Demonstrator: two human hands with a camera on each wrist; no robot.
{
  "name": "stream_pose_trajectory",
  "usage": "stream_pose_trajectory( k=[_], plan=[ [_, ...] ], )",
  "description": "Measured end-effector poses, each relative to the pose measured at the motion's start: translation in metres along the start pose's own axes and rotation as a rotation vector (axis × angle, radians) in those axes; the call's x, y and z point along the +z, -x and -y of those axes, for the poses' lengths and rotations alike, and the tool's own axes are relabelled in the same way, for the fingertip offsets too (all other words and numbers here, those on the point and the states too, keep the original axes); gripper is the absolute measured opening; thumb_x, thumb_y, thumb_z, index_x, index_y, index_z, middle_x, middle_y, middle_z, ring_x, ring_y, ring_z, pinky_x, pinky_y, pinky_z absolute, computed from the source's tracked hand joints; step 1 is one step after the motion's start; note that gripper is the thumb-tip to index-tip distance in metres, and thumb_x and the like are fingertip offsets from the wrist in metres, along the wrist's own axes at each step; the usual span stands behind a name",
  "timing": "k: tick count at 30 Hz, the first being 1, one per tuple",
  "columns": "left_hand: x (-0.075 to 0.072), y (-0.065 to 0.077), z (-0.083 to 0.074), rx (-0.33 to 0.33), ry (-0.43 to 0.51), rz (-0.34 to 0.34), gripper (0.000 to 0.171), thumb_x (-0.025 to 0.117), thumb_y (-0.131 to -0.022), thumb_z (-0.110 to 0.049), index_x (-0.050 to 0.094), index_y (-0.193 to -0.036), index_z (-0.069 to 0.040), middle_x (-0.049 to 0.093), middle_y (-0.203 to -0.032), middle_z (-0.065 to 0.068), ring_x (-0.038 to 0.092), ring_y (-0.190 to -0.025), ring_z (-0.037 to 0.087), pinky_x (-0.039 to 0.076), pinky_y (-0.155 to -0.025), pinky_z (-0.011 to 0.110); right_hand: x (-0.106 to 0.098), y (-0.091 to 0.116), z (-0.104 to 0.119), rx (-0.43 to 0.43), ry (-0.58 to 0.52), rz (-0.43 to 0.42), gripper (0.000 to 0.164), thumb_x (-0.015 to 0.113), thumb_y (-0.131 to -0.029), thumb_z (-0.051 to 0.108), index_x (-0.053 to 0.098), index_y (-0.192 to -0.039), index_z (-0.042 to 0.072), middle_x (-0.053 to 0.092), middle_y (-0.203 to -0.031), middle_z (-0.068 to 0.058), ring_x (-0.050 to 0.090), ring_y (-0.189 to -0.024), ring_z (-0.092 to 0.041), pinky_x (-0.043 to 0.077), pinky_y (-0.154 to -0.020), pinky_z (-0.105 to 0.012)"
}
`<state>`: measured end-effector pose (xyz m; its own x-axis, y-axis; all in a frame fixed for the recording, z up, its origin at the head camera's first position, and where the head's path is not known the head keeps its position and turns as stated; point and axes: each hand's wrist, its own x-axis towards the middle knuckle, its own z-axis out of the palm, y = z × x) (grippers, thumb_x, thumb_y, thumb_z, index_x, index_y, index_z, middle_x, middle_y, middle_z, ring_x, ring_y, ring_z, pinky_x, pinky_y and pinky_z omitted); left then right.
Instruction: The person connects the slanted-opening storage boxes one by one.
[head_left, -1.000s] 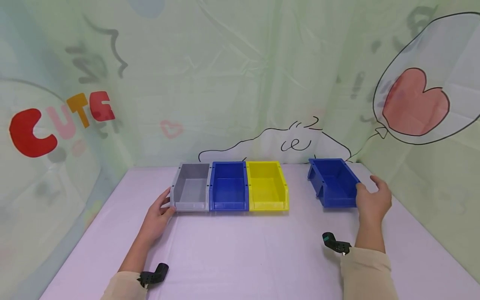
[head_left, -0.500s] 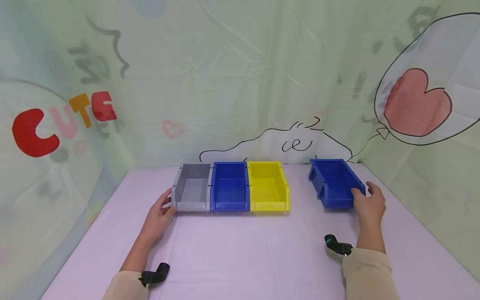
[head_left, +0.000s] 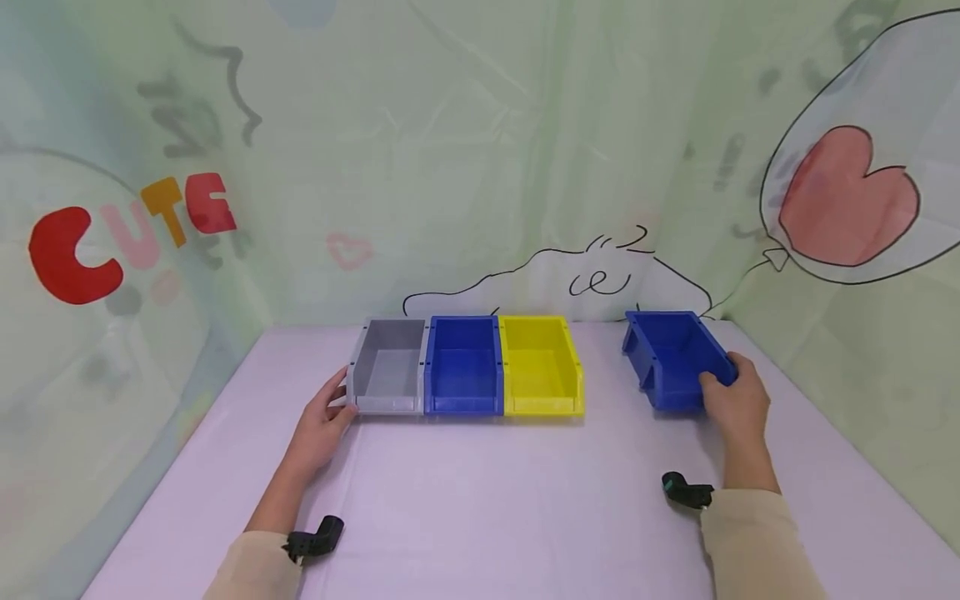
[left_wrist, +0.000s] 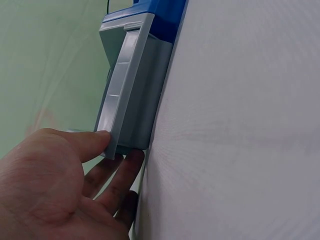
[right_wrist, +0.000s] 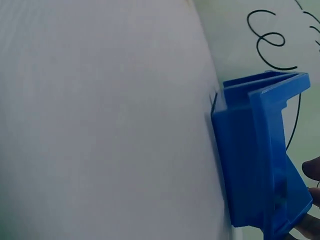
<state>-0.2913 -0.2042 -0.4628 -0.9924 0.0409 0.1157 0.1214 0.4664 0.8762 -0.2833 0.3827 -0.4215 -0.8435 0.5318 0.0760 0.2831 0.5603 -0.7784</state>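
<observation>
A grey storage bin, a blue one and a yellow one stand side by side on the table. My left hand holds the grey bin's front left corner. In the left wrist view the thumb lies on its front lip and the fingertips are at its side wall. Apart to the right stands a second blue bin, slightly angled. My right hand grips its right wall, thumb inside and fingers outside. The right wrist view shows this bin, with only some fingers at the edge.
A pale cloth covers the table. A gap separates the yellow bin from the right-hand blue bin. Behind and at both sides hangs a printed curtain, close to the bins' backs.
My right hand has shifted from the blue bin's front right corner to a grip over its right wall, thumb now inside. The left hand keeps its place at the grey bin.
</observation>
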Motion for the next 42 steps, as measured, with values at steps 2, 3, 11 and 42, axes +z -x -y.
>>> stream_pose_trajectory(
  k=[2, 3, 11, 42],
  plan=[
    [-0.001, 0.000, -0.001, 0.004, -0.002, -0.001, 0.067, 0.054, -0.107, -0.009, 0.024, -0.166, -0.021, 0.041, -0.160, 0.025, 0.059, -0.132, 0.042, 0.049, -0.111, 0.053, -0.003, -0.004, -0.002, -0.027, 0.040, 0.021, 0.069, 0.043, -0.105, 0.025, 0.017, -0.163, -0.002, 0.023, -0.165, -0.034, 0.022, -0.151, -0.057, 0.024, -0.122, -0.068],
    [-0.001, -0.001, -0.002, 0.005, -0.002, -0.001, 0.067, 0.054, -0.107, -0.009, 0.024, -0.166, -0.021, 0.041, -0.159, 0.025, 0.059, -0.132, 0.042, 0.049, -0.111, 0.053, -0.005, -0.005, -0.002, -0.037, 0.057, 0.035, 0.070, 0.043, -0.105, 0.026, 0.017, -0.163, -0.002, 0.023, -0.164, -0.035, 0.022, -0.150, -0.059, 0.025, -0.120, -0.069],
    [-0.001, -0.002, 0.000, -0.006, 0.003, -0.001, 0.068, 0.053, -0.107, -0.009, 0.024, -0.166, -0.023, 0.041, -0.160, 0.024, 0.058, -0.133, 0.042, 0.048, -0.112, 0.052, -0.019, -0.017, -0.007, -0.133, 0.209, 0.141, 0.070, 0.037, -0.108, 0.032, 0.017, -0.158, -0.011, 0.026, -0.155, -0.046, 0.027, -0.138, -0.069, 0.030, -0.110, -0.076],
    [-0.001, -0.002, 0.001, 0.001, 0.022, 0.004, 0.067, 0.053, -0.107, -0.008, 0.024, -0.166, -0.020, 0.043, -0.158, 0.026, 0.058, -0.132, 0.044, 0.048, -0.112, 0.054, -0.028, -0.023, -0.023, 0.043, -0.260, 0.310, 0.074, 0.042, -0.108, 0.046, 0.023, -0.161, -0.002, 0.019, -0.166, -0.035, 0.037, -0.143, -0.055, 0.057, -0.066, -0.016]
  ],
)
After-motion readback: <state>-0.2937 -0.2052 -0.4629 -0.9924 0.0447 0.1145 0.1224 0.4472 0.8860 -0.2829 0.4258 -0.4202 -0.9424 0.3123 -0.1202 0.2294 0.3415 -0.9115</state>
